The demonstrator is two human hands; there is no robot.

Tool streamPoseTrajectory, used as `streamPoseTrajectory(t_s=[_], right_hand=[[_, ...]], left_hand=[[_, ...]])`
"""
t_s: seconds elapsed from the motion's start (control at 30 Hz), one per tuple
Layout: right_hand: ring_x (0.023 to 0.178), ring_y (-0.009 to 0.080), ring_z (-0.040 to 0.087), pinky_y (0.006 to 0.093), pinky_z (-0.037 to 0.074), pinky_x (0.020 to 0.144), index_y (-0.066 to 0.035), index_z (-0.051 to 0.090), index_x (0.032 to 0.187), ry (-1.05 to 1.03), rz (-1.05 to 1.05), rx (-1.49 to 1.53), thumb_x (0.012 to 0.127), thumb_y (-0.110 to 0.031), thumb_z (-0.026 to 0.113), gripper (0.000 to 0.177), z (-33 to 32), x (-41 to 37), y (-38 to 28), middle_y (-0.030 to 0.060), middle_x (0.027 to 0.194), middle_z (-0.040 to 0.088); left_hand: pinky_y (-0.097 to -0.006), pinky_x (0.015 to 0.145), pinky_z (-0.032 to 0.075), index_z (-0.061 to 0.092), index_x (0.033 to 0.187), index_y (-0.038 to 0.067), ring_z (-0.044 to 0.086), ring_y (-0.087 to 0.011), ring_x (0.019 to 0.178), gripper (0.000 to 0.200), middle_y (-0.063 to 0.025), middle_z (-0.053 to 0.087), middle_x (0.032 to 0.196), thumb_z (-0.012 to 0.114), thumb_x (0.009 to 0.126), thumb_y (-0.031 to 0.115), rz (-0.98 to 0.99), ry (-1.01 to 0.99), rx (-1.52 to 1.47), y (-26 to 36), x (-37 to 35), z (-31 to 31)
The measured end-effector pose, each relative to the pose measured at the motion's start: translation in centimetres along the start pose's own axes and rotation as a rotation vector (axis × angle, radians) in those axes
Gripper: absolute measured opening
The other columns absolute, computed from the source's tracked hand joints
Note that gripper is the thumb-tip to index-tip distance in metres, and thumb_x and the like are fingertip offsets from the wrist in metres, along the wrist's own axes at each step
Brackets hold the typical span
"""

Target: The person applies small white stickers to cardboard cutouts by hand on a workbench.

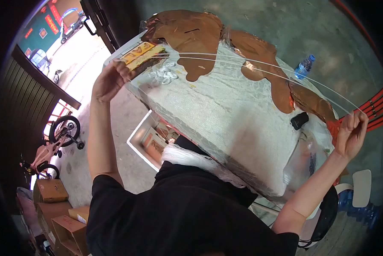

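Observation:
Strands of white string (260, 65) stretch across above the table, from one raised hand to the other. My left hand (110, 81) is closed at the table's left corner, its curled fingers holding the string's left end, which is faint there. At the far right, my right hand (351, 134) pinches the other end between closed fingers. A thick hank of white string (187, 157) lies across my lap. On the table, a small loose heap of white string (163, 76) sits beside yellow printed packets (138, 54), close to my left hand.
Plastic covers the white table (200, 106). Brown shiny foil sheets (191, 38) lie along its far side. A black object (299, 121) rests near the right edge. Beyond stands a blue-capped bottle (304, 67). A white-rimmed box (142, 136), cardboard boxes (52, 190) and a small bicycle (50, 149) are left.

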State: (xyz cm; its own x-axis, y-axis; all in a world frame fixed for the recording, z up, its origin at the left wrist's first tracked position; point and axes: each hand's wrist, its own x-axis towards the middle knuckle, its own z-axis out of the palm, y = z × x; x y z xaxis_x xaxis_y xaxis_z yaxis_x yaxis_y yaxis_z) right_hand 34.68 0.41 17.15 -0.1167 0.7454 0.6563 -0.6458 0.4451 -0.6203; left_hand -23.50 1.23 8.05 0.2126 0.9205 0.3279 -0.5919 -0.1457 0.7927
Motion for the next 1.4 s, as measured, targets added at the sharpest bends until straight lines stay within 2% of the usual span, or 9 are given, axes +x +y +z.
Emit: streamPoseTrajectory(t_s=[0.13,0.37,0.47,0.63,0.8,0.9,1.03,1.13,1.4], right_hand=[[0.05,0.0129,0.036,0.0217,0.031,0.046,-0.001,0.045,0.074,-0.04,-0.071,-0.108,0.09,-0.015,0.038,0.023,1.6,-1.4,0.7,0.0049,0.061,0.037],[0.045,0.014,0.045,0.0218,0.036,0.041,-0.005,0.049,0.066,-0.593,0.013,-0.443,0.086,-0.016,0.047,0.023,3.9,-2.8,1.8,0.0079,0.062,0.048],[0.047,0.0145,0.049,0.0215,0.037,0.043,0.0,0.054,0.071,-0.373,0.001,-0.652,0.085,-0.016,0.048,0.022,5.4,-3.4,2.7,0.0119,0.073,0.055],[0.05,0.0129,0.05,0.0202,0.037,0.044,0.003,0.057,0.08,-0.14,0.11,-0.788,0.085,-0.008,0.045,0.018,6.3,-3.1,6.1,0.0131,0.075,0.057],[0.052,0.0076,0.05,0.0202,0.041,0.047,0.001,0.058,0.081,-0.181,0.675,-0.663,0.082,-0.004,0.051,0.009,9.2,-3.8,14.2,0.0059,0.073,0.057],[0.054,0.0068,0.05,0.0196,0.04,0.049,-0.001,0.057,0.088,-0.277,0.718,-0.554,0.084,-0.011,0.05,0.013,8.8,-4.7,18.4,0.0048,0.074,0.057],[0.056,0.0067,0.05,0.0195,0.038,0.05,-0.001,0.054,0.095,-0.306,0.839,-0.444,0.086,-0.014,0.047,0.017,8.3,-5.5,20.8,0.004,0.073,0.057],[0.055,0.0067,0.05,0.0198,0.038,0.049,-0.002,0.053,0.089,-0.289,0.87,-0.401,0.085,-0.015,0.047,0.015,7.8,-6.1,21.5,0.0023,0.071,0.055],[0.055,0.0071,0.051,0.0203,0.039,0.05,-0.004,0.052,0.079,-0.296,0.871,-0.399,0.084,-0.014,0.048,0.012,6.7,-6.3,21.2,0.0011,0.068,0.054]], left_hand=[[-0.0443,0.096,0.036,0.049,0.083,-0.003,0.052,-0.0271,0.1,0.013,-0.0151,0.053,0.096,0.042,0.087,0.008,0.108,0.178,-0.343,1.3,-0.1,-2.4],[-0.0277,0.071,0.051,0.049,0.082,-0.003,0.055,-0.0182,0.074,0.015,-0.0103,0.051,0.081,0.043,0.088,0.009,0.294,0.732,-0.523,2.3,0.2,-5.8],[-0.0144,0.041,0.037,0.039,0.067,0.005,0.046,-0.0071,0.053,0.024,-0.0027,0.044,0.062,0.039,0.09,0.013,0.192,0.376,-0.684,2.0,-0.9,-9.0],[-0.0191,0.037,0.023,0.043,0.069,0.01,0.027,-0.0049,0.044,0.021,0.005,0.032,0.055,0.044,0.088,0.017,0.104,0.758,0.055,-2.4,1.0,0.1],[-0.0185,0.043,0.021,0.049,0.103,0.007,0.027,-0.0034,0.048,0.023,0.0075,0.03,0.056,0.044,0.088,0.025,-0.102,0.223,0.599,-9.8,0.7,9.2],[-0.0179,0.048,0.026,0.039,0.118,0.008,0.031,-0.0037,0.053,0.031,0.0065,0.032,0.06,0.042,0.089,0.021,-0.161,0.03,0.689,-12.4,0.5,13.1],[-0.024,0.055,0.036,0.036,0.12,0.008,0.043,-0.0104,0.056,0.033,-0.0009,0.042,0.062,0.041,0.088,0.015,-0.128,-0.111,0.879,-14.4,0.8,14.6],[-0.034,0.066,0.043,0.03,0.123,0.01,0.057,-0.0304,0.074,0.037,-0.0118,0.056,0.075,0.039,0.087,0.013,-0.212,-0.237,1.029,-14.6,1.2,15.9],[-0.0279,0.063,0.04,0.03,0.122,0.007,0.052,-0.0156,0.065,0.034,-0.0045,0.048,0.066,0.037,0.09,0.014,-0.143,-0.289,0.955,-17.0,1.5,15.8]])
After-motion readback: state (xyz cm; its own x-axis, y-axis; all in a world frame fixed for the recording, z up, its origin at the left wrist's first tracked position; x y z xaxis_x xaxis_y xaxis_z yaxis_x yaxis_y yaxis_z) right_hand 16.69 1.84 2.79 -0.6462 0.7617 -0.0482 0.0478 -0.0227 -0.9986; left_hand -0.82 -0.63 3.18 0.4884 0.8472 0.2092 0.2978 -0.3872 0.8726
